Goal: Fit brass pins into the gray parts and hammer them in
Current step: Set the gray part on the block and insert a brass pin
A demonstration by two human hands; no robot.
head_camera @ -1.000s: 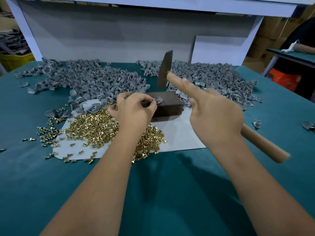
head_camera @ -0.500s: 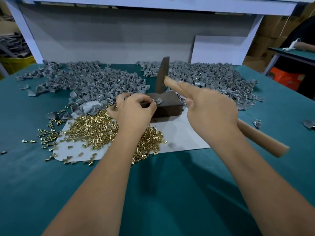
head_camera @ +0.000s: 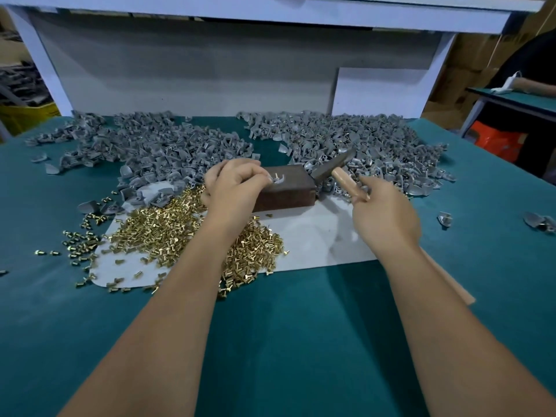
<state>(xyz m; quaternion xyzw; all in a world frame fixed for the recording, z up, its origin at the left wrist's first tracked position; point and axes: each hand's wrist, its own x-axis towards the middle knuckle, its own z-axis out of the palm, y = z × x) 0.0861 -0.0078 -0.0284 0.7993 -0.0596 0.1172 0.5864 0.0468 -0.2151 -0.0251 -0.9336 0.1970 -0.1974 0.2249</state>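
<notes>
Where the left hand [head_camera: 237,188] curls over the near-left corner of the dark block [head_camera: 287,188], its fingertips pinch a small gray part [head_camera: 278,179], a pale, hooked piece that sits on the block's top face; whether a pin is seated in it is too small to tell. The right hand [head_camera: 386,218] grips the hammer [head_camera: 346,173] by its wooden handle, fingers wrapped round it, and the dark metal head hangs tilted just beyond the block's right end, apart from the part. The brass pins [head_camera: 168,233] lie in a loose golden heap on the white sheet [head_camera: 319,239], partly under the left forearm, with stray ones scattered onto the green table [head_camera: 270,341] to the left. Behind the block two broad heaps of the same parts spread over the table: the left gray pile [head_camera: 150,145] reaches down to the sheet's edge, and the right gray pile [head_camera: 376,145] lies behind the hammer head. A couple of loose gray pieces [head_camera: 445,219] sit well apart to the right. A white back panel [head_camera: 195,76] closes the far side, and another person's arm [head_camera: 532,85] rests on a second table at the far right.
</notes>
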